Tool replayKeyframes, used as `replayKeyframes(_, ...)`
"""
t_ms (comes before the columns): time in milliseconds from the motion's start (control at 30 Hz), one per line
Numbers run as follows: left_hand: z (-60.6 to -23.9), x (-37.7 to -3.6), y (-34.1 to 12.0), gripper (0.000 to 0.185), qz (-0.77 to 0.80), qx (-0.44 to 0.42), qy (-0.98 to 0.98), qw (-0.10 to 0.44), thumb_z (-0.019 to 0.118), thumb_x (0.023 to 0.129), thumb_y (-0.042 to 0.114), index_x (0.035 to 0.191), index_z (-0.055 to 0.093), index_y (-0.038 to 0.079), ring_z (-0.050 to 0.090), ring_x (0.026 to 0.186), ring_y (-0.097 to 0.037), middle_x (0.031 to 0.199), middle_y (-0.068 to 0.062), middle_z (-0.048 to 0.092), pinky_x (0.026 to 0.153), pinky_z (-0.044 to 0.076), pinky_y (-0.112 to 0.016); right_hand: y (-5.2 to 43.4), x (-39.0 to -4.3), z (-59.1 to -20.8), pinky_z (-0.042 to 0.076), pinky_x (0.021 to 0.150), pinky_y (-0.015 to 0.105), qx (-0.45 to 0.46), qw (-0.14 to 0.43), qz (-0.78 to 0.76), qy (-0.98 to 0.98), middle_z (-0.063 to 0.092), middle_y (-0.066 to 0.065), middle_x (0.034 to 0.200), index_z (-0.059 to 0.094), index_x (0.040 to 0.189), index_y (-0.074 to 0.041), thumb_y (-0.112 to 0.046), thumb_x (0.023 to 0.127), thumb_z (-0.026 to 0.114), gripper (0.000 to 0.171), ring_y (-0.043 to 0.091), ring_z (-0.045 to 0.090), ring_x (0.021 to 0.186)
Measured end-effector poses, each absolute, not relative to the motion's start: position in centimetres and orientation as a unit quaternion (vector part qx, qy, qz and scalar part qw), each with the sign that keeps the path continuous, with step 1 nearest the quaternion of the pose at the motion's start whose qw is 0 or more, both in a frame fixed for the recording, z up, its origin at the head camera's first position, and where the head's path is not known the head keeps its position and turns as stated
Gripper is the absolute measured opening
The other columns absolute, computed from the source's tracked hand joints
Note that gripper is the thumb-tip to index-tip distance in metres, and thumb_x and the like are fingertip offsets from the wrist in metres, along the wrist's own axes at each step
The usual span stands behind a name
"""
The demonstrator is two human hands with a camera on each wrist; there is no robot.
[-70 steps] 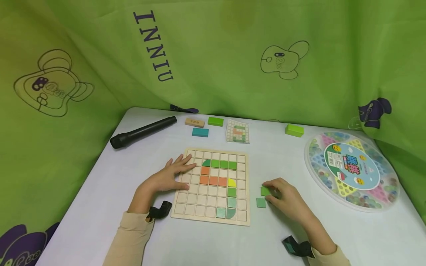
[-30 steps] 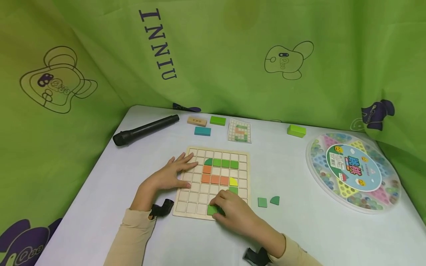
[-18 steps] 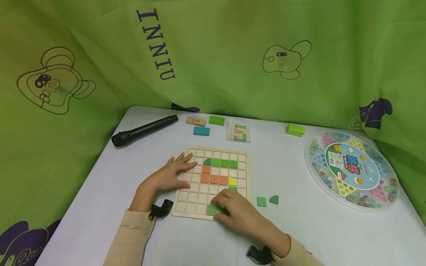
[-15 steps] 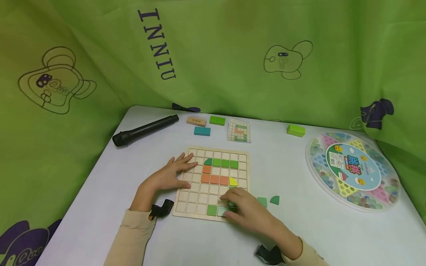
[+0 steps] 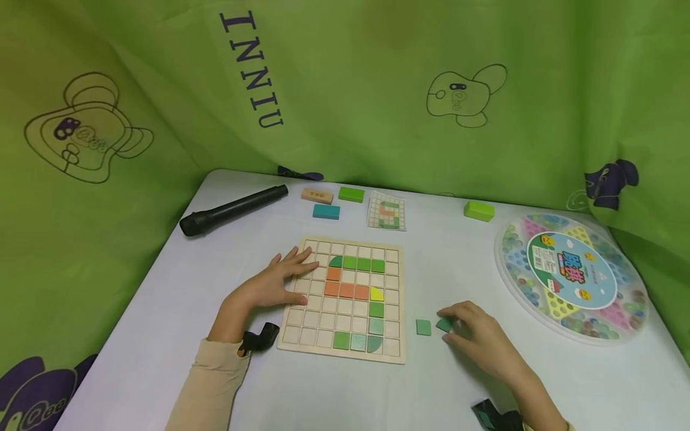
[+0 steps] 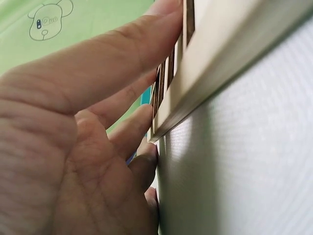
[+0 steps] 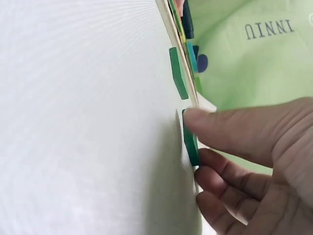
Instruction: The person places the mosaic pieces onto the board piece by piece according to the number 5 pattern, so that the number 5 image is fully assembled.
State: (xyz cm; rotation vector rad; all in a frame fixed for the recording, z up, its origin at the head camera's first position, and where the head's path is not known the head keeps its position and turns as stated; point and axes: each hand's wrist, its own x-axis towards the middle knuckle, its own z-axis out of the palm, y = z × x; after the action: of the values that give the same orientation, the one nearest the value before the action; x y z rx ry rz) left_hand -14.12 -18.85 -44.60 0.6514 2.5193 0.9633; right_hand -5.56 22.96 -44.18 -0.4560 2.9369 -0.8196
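dark green piece lies flat on the table, right of the board and just right of a green square. right hand sits on its near-right side, thumb and fingertips pinching its edges. left hand lies spread on the board's left edge, much farther from the piece. the piece's long axis cannot be told.
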Motion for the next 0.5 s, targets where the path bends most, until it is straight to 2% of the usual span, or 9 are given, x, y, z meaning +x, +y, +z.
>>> replayKeyframes(133, -44.71, -14.0, -18.95, 0.078, 0.346, 0.229, 0.892, 0.18, 0.078, 0.077, 0.032, 0.144, 0.042, 0.015, 0.0, 0.147, -0.035, 0.159, -0.009, 0.014, 0.117, -0.004, -0.056, 23.04, -5.8, -44.43, 0.053, 0.081, 0.033, -0.156, 0.022, -0.26, 0.953, 0.06, -0.01, 0.101, 0.068, 0.102, -0.018, -0.011, 0.077, 0.077, 0.027, 0.01, 0.059, 0.094)
replayKeyframes(233, -44.74, -13.97, -18.97, 0.078, 0.348, 0.232, 0.89, 0.179, 0.077, 0.076, 0.033, 0.144, 0.042, 0.014, 0.0, 0.147, -0.036, 0.159, -0.009, 0.015, 0.116, -0.004, -0.057, 22.82, -5.78, -44.33, 0.054, 0.078, 0.032, -0.168, 0.01, -0.228, 0.959, 0.061, -0.009, 0.098, 0.069, 0.1, -0.016, -0.011, 0.078, 0.076, 0.023, 0.011, 0.061, 0.091)
replayKeyframes(400, -44.61, -14.02, -18.86, 0.078, 0.347, 0.233, 0.89, 0.18, 0.077, 0.077, 0.033, 0.144, 0.042, 0.014, 0.0, 0.147, -0.035, 0.159, -0.009, 0.014, 0.116, -0.005, -0.056, 22.44, -5.63, -44.0, 0.055, 0.07, 0.031, -0.193, -0.038, -0.153, 0.969, 0.065, -0.004, 0.09, 0.069, 0.104, -0.009, -0.008, 0.08, 0.071, 0.024, 0.01, 0.062, 0.08)
replayKeyframes(500, -44.6, -14.1, -18.84, 0.078, 0.346, 0.236, 0.89, 0.18, 0.077, 0.077, 0.033, 0.144, 0.042, 0.014, 0.0, 0.147, -0.035, 0.159, -0.009, 0.014, 0.117, -0.005, -0.056, 22.32, -5.76, -43.92, 0.051, 0.062, 0.025, -0.194, -0.047, -0.151, 0.968, 0.063, -0.005, 0.083, 0.068, 0.109, -0.008, -0.001, 0.082, 0.067, 0.027, 0.004, 0.054, 0.07)
